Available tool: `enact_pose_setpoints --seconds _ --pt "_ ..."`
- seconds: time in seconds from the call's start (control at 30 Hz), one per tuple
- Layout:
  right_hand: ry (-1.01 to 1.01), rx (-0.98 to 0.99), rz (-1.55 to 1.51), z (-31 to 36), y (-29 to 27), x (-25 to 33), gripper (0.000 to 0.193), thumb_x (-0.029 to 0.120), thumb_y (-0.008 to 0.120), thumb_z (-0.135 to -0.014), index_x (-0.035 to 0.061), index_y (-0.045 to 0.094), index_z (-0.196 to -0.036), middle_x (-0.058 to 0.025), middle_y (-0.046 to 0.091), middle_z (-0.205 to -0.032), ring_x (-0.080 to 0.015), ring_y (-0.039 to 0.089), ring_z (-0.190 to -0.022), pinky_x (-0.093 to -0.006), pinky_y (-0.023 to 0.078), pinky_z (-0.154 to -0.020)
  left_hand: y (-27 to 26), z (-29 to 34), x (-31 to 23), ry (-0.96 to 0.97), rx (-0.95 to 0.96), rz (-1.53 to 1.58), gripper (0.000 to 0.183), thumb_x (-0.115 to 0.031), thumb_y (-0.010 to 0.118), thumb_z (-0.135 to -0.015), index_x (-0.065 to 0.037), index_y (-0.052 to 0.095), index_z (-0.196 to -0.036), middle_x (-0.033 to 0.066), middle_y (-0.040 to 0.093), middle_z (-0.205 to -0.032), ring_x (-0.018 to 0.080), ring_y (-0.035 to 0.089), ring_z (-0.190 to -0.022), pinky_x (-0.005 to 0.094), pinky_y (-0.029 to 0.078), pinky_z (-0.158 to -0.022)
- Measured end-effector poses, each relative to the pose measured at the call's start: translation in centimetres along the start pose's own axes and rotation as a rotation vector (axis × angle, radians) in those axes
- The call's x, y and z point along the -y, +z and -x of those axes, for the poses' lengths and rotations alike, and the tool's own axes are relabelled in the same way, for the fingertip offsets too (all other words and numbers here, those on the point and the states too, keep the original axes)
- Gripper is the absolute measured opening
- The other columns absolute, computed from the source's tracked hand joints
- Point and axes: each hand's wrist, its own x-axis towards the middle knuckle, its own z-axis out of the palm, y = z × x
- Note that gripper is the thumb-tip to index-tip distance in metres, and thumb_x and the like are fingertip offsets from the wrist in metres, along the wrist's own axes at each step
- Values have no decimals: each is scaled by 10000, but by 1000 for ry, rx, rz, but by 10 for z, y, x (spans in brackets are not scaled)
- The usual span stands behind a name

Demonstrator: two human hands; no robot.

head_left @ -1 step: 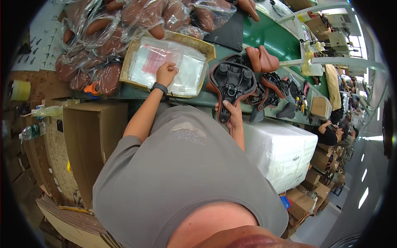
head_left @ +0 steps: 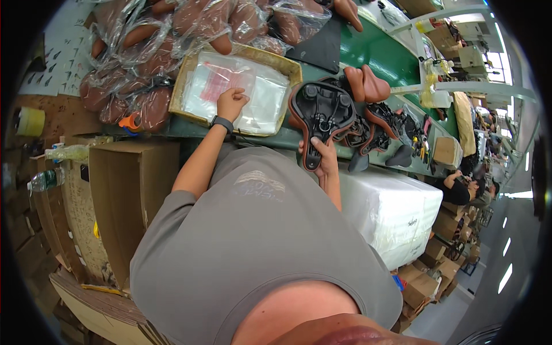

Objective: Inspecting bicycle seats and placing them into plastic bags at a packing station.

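My right hand (head_left: 324, 156) grips a bicycle saddle (head_left: 321, 109) by its narrow nose. The saddle's black underside faces me, and a thin brown edge runs round it. My left hand (head_left: 231, 104), with a dark band on its wrist, rests over a stack of clear plastic bags (head_left: 261, 92). Its fingers are curled in, and whether a bag is pinched between them is hard to see. The bags, one with a red printed patch, lie in a shallow yellowish cardboard tray (head_left: 295, 73) on the green bench.
Brown saddles wrapped in clear plastic (head_left: 138, 69) are piled at far left. Unwrapped brown saddles (head_left: 368, 83) and black ones lie right of the held saddle. An orange tape dispenser (head_left: 131, 122) sits by the pile. A cardboard box (head_left: 118, 201) stands left; a white wrapped block (head_left: 397, 213) stands right.
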Motion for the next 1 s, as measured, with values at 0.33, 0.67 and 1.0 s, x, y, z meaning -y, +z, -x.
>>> enact_pose_setpoints --seconds 0.33,0.67,1.0 --pt "85 435 10 -53 76 5 478 119 802 -959 -39 627 -1375 -213 790 -1070 -295 792 -921 -414 676 -837 -53 48 -56 -192 60 393 235 -181 805 -1063 9 855 -1194 55 836 -989 125 743 -832 279 601 -742" --pt "271 513 37 -60 153 -7 619 54 770 -960 -69 521 -1513 -222 749 -1303 -381 806 -1113 -468 711 -939 -63 91 -108 201 -273 -178 205 -162 916 -868 13 853 -955 170 817 -799 257 804 -718 391 597 -680" --pt "128 333 -78 -51 73 -3 577 13 767 -961 -44 531 -1484 -220 758 -1244 -358 812 -1069 -430 711 -887 -52 45 -47 22 -131 -174 166 -134 756 -1024 13 809 -1078 108 844 -937 195 812 -856 348 629 -758"
